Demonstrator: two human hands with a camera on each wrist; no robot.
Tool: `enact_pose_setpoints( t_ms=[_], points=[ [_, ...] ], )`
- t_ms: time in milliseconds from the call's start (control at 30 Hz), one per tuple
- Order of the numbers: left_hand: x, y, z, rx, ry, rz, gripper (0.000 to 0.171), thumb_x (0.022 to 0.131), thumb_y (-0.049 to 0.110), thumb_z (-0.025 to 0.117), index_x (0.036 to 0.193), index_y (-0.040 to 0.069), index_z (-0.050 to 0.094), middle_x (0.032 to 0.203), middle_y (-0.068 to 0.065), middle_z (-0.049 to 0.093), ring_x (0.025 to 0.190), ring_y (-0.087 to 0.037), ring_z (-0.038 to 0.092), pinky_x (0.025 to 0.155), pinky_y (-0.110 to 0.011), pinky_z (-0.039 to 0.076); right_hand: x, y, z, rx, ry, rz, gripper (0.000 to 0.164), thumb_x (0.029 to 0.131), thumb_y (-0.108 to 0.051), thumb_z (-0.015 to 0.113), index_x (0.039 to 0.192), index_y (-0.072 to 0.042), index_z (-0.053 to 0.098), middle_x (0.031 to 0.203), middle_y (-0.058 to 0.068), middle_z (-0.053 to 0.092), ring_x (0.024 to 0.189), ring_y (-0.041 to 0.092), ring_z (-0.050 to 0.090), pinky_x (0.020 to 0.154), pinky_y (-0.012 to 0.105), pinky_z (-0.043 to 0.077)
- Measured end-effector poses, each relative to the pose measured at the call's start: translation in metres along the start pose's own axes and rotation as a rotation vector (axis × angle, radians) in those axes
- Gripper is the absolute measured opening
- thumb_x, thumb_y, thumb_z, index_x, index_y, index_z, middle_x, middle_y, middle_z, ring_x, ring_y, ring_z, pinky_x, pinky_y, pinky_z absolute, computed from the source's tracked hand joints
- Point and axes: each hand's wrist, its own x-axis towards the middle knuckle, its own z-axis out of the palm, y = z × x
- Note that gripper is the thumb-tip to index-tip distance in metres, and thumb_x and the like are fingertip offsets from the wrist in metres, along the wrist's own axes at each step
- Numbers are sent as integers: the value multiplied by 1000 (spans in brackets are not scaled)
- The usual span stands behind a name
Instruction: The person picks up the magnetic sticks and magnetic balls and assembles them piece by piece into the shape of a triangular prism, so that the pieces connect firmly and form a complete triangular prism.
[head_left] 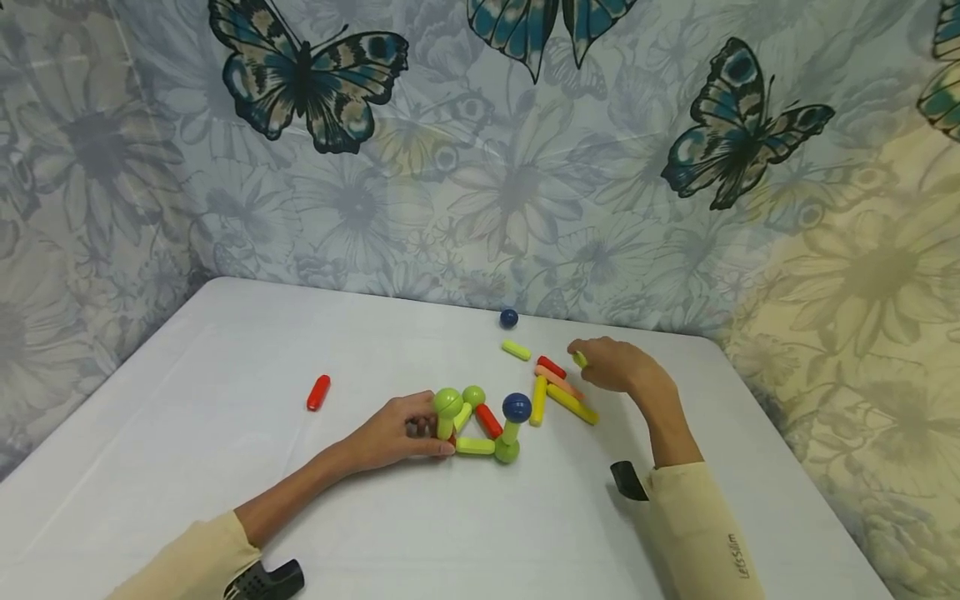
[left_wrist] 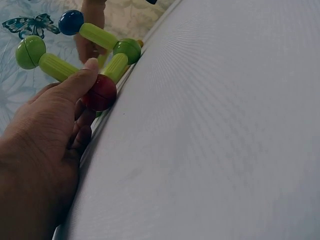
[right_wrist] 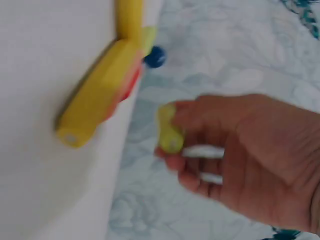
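Observation:
My left hand (head_left: 390, 429) grips the near left corner of a frame of magnetic sticks and balls, with its thumb by a red ball (left_wrist: 102, 94). The frame has green balls (head_left: 447, 402), yellow-green sticks (head_left: 476, 447) and a red stick (head_left: 489, 421). On its right corner an upright stick bears a dark blue ball (head_left: 517, 407). Held above the table at the right, a short yellow-green stick (right_wrist: 170, 129) is pinched between the thumb and fingers of my right hand (head_left: 617, 364). The right wrist view is blurred.
Loose yellow sticks (head_left: 572, 404), a red stick (head_left: 552, 367) and an orange stick (head_left: 557, 381) lie right of the frame. Behind them are a yellow-green stick (head_left: 516, 350) and a blue ball (head_left: 508, 318). Another red stick (head_left: 318, 392) lies at the left of the white table (head_left: 187, 400).

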Motion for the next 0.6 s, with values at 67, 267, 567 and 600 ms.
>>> enact_pose_setpoints(
  t_ms=[67,267,567,600],
  points=[
    [0,1,1,-9,2,-2,21,89,34,84,96,21,69,90,0,61,81,-10,56,71,-19,46,-8,-11,-7,61,83,-127,46,102,-7,59,147,-3,52,110,13,70,93,22,64,87,41,57],
    [1,1,3,-20,0,8,20,90,32,83,95,20,69,91,0,62,81,-12,56,71,-20,45,-34,-61,-20,187,255,-465,34,98,-8,68,131,-6,65,98,1,67,90,16,59,78,28,53],
    [1,0,2,-2,10,30,18,90,32,83,98,23,69,94,5,64,82,-9,58,71,-21,48,-45,-109,-10,98,152,-632,31,97,-10,67,127,-16,68,106,-6,68,100,12,60,86,28,53],
    [1,0,1,-2,10,29,19,90,32,83,100,24,69,94,7,64,82,-8,59,72,-21,49,-45,-110,-9,83,146,-632,31,96,-9,67,126,-17,68,104,-7,67,99,12,58,86,29,53]
  ],
)
